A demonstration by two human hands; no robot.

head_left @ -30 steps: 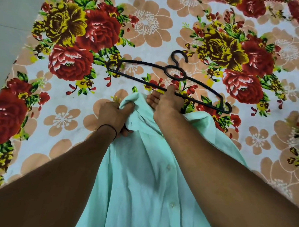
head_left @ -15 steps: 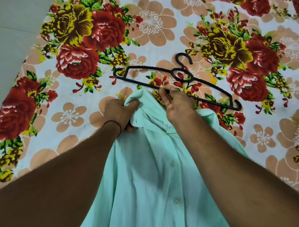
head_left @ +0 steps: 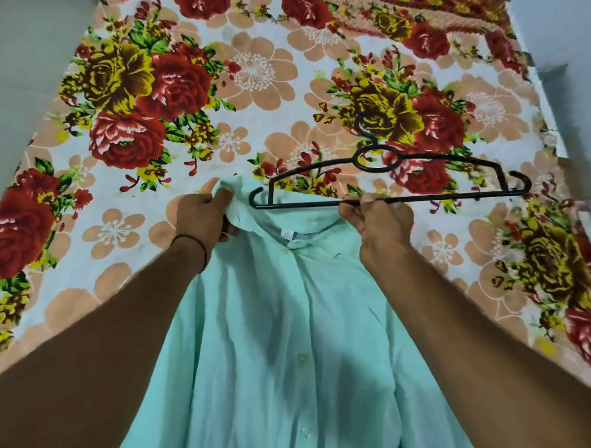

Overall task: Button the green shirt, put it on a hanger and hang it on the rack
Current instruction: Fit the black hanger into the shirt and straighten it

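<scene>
The light green shirt (head_left: 292, 342) lies front-up on the flowered bedspread, with its buttons closed down the middle and its collar pointing away from me. My left hand (head_left: 202, 217) grips the shirt's left shoulder by the collar. My right hand (head_left: 377, 220) pinches the bottom bar of the black plastic hanger (head_left: 387, 182). The hanger is held level just above the collar, hook pointing away, and its left end lies over the collar's edge.
The flowered bedspread (head_left: 264, 89) covers the bed all around the shirt. A grey floor (head_left: 17, 83) runs along the bed's left edge. A pale wall (head_left: 570, 25) borders the right side. No rack is in view.
My right hand has taken hold of the hanger, lifted it off the bedspread and turned it level over the collar. My left hand keeps its grip on the shirt's shoulder.
</scene>
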